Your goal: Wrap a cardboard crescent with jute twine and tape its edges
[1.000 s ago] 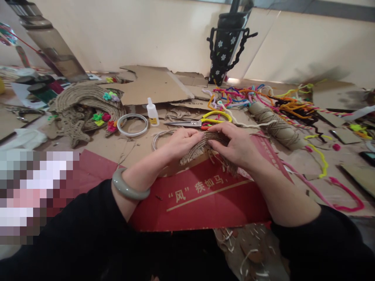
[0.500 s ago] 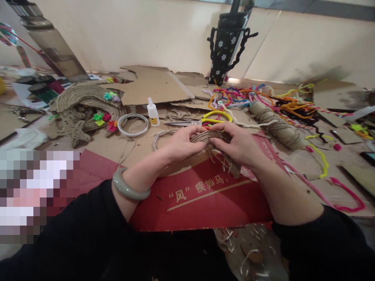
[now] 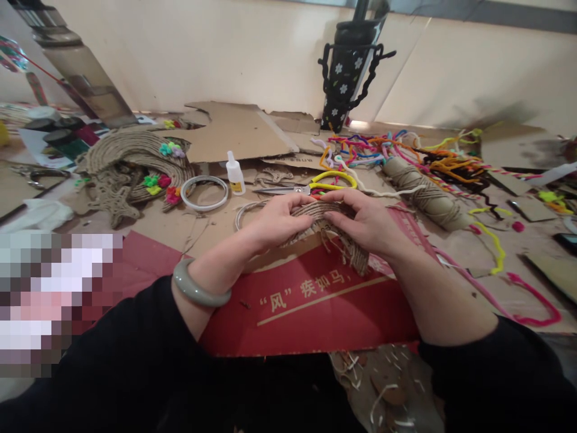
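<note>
Both hands are closed on a curved band of brown twine strands (image 3: 356, 252), arched above the red printed cardboard (image 3: 333, 307). My left hand (image 3: 282, 219) pinches its left part, thumb in front and fingers behind. My right hand (image 3: 367, 222) grips the right part the same way, its thumb along the front. Loose frayed ends hang below the right thumb. Just behind the hands lie scissors with yellow handles (image 3: 333, 178). A small white glue bottle (image 3: 235, 174) stands beside a silvery ring (image 3: 204, 193), and coiled wire (image 3: 246, 211) is partly hidden by the left hand.
Finished-looking twine arches (image 3: 130, 153) with coloured flowers and a twine star (image 3: 112, 198) lie at left. A twine roll (image 3: 424, 192) and tangled pipe cleaners (image 3: 406, 147) are at right. A black flowered tumbler (image 3: 342, 78) stands at the back, a tall bottle (image 3: 85, 72) at back left.
The hands keep their hold with barely any shift. The left thumb has moved slightly left along the twine band, and the band's right end sits a touch lower.
</note>
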`<action>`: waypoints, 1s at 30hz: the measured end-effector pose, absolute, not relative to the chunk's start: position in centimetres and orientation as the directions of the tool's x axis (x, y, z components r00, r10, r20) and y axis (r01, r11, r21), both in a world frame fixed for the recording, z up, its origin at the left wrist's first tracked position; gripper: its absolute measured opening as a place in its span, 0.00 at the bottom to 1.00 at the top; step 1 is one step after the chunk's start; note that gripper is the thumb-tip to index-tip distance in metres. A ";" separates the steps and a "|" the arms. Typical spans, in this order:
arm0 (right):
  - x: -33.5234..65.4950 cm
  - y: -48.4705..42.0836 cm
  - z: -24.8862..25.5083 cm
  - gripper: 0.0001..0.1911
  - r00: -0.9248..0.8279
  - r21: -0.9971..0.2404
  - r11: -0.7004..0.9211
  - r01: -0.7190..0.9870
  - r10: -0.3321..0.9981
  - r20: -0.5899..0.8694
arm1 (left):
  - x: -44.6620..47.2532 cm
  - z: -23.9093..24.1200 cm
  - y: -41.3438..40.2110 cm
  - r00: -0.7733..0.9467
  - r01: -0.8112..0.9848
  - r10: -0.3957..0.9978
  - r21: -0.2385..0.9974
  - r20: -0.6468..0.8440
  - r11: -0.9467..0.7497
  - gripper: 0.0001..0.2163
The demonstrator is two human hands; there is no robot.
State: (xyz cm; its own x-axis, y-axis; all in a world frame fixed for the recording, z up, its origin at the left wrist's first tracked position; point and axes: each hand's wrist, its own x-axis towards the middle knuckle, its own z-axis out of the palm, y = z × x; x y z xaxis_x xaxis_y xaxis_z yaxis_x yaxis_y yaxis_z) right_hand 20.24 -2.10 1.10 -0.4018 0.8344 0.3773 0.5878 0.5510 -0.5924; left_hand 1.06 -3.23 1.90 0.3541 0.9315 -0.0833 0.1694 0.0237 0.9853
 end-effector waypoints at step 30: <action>21.6 -0.8 0.9 0.14 -0.287 -0.705 0.470 0.531 0.883 0.372 | 0.3 1.7 -2.7 0.423 -0.055 0.903 0.992 -0.080 0.113 0.21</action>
State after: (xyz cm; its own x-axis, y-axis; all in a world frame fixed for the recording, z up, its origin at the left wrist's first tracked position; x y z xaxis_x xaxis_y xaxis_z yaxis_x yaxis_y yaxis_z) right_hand 21.58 -0.78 0.90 -0.2867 0.8829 0.3719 0.5312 0.4695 -0.7053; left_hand 0.34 -2.68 1.73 0.4230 0.9026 -0.0798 -0.0546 0.1133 0.9921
